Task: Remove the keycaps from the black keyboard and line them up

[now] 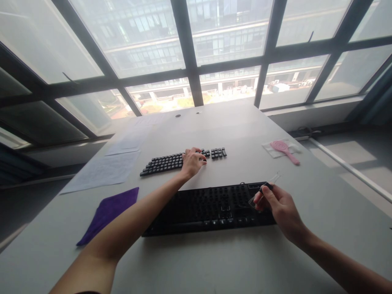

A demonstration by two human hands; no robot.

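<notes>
My left hand (192,162) reaches over the rows of loose black keycaps (167,162) laid out on the table. Its thumb and forefinger close on what looks like one dark keycap (204,160). Below it lies a black keyboard (196,208); most of its upper area looks stripped to the switches, while keycaps still sit along the front row. Over the keyboard's right end, my right hand (277,200) is closed on a wire keycap puller (251,201), whose thin wires stick out on both sides. A small black piece (266,186) shows at the thumb; I cannot tell whether it belongs to the puller.
A purple cloth (113,210) lies left of the keyboard, partly behind my left forearm. White paper sheets (101,171) cover the table's left side. At the right, a pink hairbrush (284,151) rests on a clear plastic bag (271,150). Large windows stand beyond the table.
</notes>
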